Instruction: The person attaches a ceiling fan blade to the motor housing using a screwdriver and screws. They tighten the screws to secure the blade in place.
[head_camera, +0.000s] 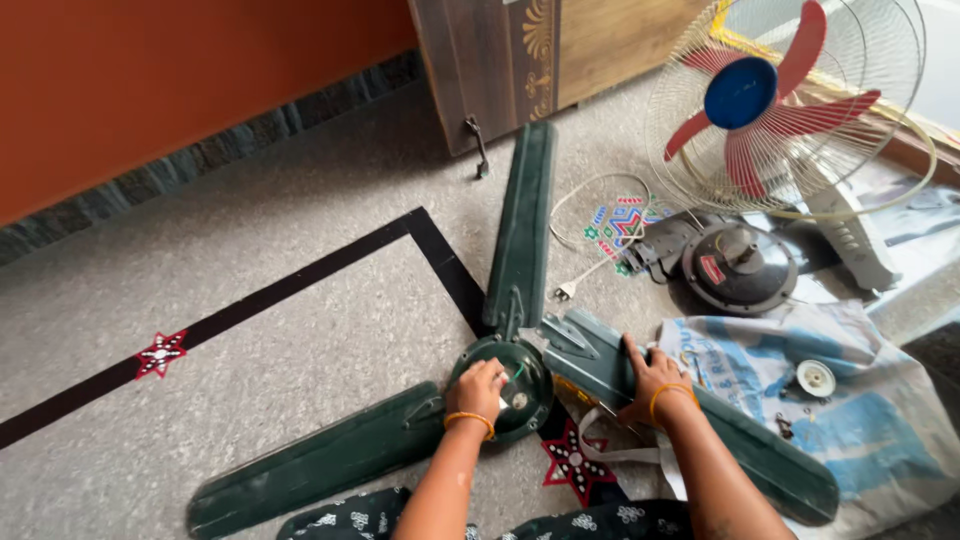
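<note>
1. Dark green ceiling fan (500, 400) lies flat on speckled floor, near centre; three blades spread far, near-left, near-right.
2. Left hand (480, 388) sits on motor hub (515, 385), fingers curled over sth small at hub top; whether pinched or just pressed, cannot tell.
3. Right hand (652, 378) clamped around the near-right blade (700, 420) close to its bracket, steadying it.
4. Step in hand, prob.: working a fastener or wire at hub while blade is braced. Next move likely needs steady blade hold and fine finger work at hub centre.
5. No real containers; woven sack (850, 400) spread flat at right, carrying white round part (816, 378) and small dark bits.
6. Far right: pedestal fan head (780, 100) w/ red blades, black motor housing (738, 268), white plug cord (590, 270).
</note>
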